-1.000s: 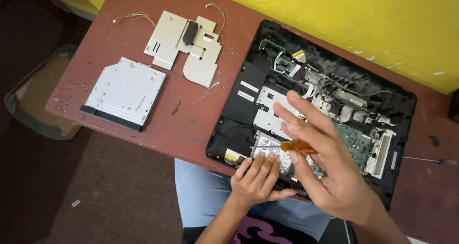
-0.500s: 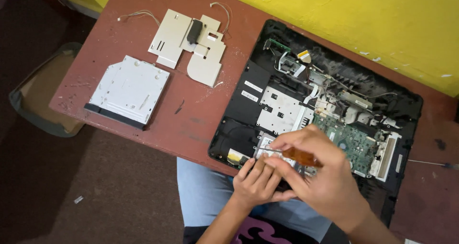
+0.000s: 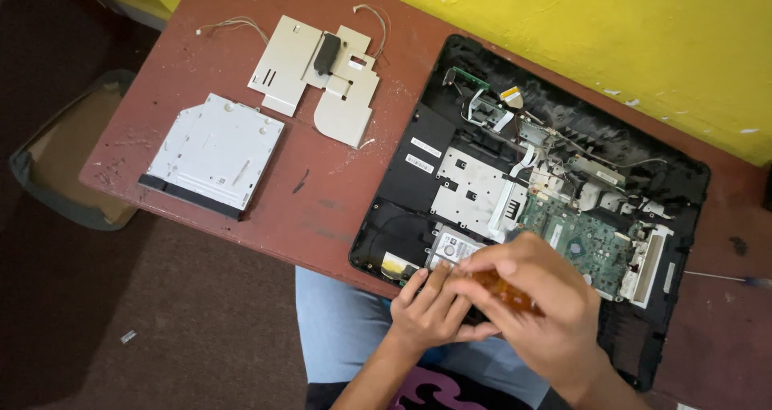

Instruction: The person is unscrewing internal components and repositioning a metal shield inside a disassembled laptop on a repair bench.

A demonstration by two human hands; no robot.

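Two bare hands meet at six o'clock on the opened laptop base (image 3: 563, 177), which lies on a reddish table (image 3: 322, 201). The right hand (image 3: 535, 297) is clenched around a screwdriver with an amber handle (image 3: 503, 291); the left hand (image 3: 434, 305) presses curled fingers beside a silver hard drive (image 3: 452, 249), grasping nothing visible. That drive looks stiff, compact, fairly dense and shock-sensitive, best gripped by its side edges. At nine o'clock lies a flat optical drive (image 3: 213, 154); at eleven, pale metal brackets (image 3: 322, 76).
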